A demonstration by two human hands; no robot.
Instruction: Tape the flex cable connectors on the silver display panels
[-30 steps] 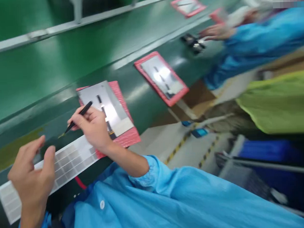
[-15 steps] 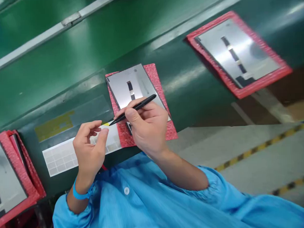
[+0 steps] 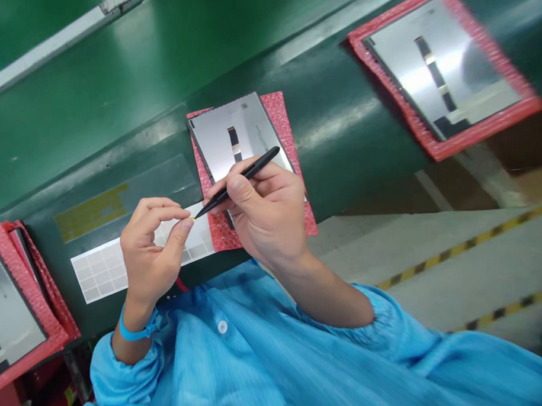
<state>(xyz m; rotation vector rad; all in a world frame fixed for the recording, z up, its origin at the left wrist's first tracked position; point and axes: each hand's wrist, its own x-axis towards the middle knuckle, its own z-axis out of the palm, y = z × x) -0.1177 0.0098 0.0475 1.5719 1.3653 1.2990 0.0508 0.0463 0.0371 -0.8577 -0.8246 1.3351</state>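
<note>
Green worktop (image 3: 332,159) slopes across the head view, with yellow tape (image 3: 91,212) left of the work. Left thumb and forefinger pinch a tiny yellow piece (image 3: 191,218); the right hand (image 3: 271,218) grips a black pen-like tool (image 3: 239,181), its tip at that piece, contact unclear. The hands are apart, the left hand (image 3: 152,254) above a gridded white sheet (image 3: 100,271). Beneath the right hand, a silver panel (image 3: 211,143) lies on pink wrap (image 3: 274,111). A loose pinch could drop the piece; a slipping tip could prick a finger or scratch the panel.
</note>
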